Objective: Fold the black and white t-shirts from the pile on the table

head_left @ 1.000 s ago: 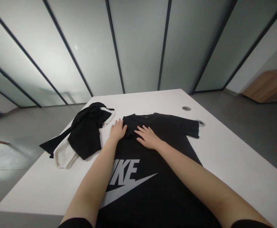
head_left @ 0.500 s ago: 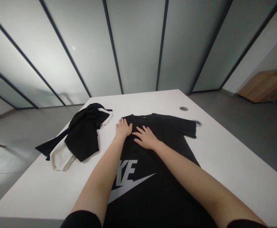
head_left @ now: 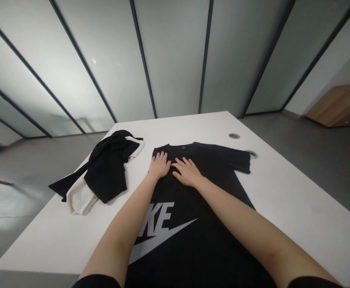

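Supporting the rest, a white table (head_left: 283,192) lies beneath the black T-shirt (head_left: 199,208), my landmark, which is spread out with its collar away from me, probably so its front lies smooth. Left of the T-shirt, apart from it, sits a clothing heap (head_left: 105,180), presumably there to leave it room. On the T-shirt's upper chest, my left hand (head_left: 160,165) and right hand (head_left: 187,172) rest palm down, fingers loosely spread, pinching nothing, apparently to flatten the cloth. Beyond the T-shirt's sleeve (head_left: 239,160) is a grey ring (head_left: 234,136).
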The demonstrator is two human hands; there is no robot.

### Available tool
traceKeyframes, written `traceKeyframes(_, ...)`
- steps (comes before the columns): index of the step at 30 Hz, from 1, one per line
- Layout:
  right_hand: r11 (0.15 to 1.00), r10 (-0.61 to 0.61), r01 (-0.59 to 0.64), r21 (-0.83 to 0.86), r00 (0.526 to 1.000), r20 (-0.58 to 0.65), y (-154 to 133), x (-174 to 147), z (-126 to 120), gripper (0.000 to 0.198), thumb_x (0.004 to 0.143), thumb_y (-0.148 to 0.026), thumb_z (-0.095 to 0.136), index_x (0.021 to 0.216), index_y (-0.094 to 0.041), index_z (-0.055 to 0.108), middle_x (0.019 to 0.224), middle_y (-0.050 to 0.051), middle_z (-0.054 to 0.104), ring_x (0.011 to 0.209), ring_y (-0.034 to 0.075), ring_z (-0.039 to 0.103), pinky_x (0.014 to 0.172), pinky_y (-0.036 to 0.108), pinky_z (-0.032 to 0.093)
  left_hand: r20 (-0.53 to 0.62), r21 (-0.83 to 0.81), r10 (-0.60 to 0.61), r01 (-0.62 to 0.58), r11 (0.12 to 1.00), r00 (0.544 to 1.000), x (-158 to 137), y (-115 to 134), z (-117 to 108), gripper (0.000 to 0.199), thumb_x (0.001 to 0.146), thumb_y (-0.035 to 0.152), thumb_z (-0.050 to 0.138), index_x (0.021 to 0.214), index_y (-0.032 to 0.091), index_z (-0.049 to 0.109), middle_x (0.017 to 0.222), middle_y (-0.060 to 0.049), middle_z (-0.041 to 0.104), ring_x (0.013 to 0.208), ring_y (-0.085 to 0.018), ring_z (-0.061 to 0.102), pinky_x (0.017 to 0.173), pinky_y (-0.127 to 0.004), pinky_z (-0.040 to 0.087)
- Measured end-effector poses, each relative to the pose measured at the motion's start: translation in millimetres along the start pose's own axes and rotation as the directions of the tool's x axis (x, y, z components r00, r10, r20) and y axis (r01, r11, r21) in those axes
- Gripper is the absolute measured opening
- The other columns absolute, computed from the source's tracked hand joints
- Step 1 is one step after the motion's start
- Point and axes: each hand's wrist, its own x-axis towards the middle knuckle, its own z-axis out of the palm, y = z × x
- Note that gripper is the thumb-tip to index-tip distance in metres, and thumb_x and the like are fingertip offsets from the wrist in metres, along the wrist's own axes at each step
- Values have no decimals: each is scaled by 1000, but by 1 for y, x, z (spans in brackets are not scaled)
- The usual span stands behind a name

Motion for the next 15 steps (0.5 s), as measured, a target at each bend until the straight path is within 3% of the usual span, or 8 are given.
traceKeyframes(2, 1000, 0, 0, 5, 1000, -2, 0, 0, 0, 57, 110, -54, 43, 162, -31, 53, 179, 5, 32, 166, 37, 24, 133, 57, 14, -61, -75, 6, -10, 997, 998, -1, -2, -1, 55, 107, 37, 47, 155, 11, 58, 170, -21, 45, 162, -40, 35, 131, -61, 27)
traceKeyframes(5, 1000, -1, 1, 14, 1000, -8, 1, -1, -1, 57, 111, -53, 42, 162, -31, 54, 180, 6, 32, 166, 37, 23, 133, 58, 14, -255, -256, 2, -70, 964, 967, -2, -13, -7, 47, 109, 30, 38, 139, 12, 68, 156, -21, 61, 153, -35, 50, 128, -52, 37)
traceKeyframes(8, 1000, -14, 14, 15, 1000, -6, 1, -3, -2, 57, 111, -53, 42, 163, -31, 52, 180, 7, 31, 166, 38, 23, 133, 58, 15, -382, -420, -127, -50, 906, 916, -4, -30, -14, 47, 109, 24, 29, 127, 15, 72, 135, -16, 75, 133, -28, 67, 119, -45, 49)
traceKeyframes(11, 999, -31, 31, 9, 999, 6, 0, -3, -3, 58, 111, -53, 42, 164, -31, 52, 180, 7, 30, 166, 38, 23, 133, 58, 14, -325, -408, -132, -13, 913, 937, -9, -39, -17, 44, 106, 21, 32, 118, 19, 74, 125, -12, 78, 123, -26, 71, 114, -44, 53)
traceKeyframes(15, 999, -40, 40, -11, 999, 3, 0, -3, -2, 58, 110, -52, 43, 163, -30, 53, 180, 8, 31, 165, 39, 25, 133, 59, 15, -161, -103, 105, -123, 987, 981, -17, -27, -14, 40, 105, 24, 41, 132, 18, 71, 144, -15, 71, 141, -29, 61, 124, -46, 44)
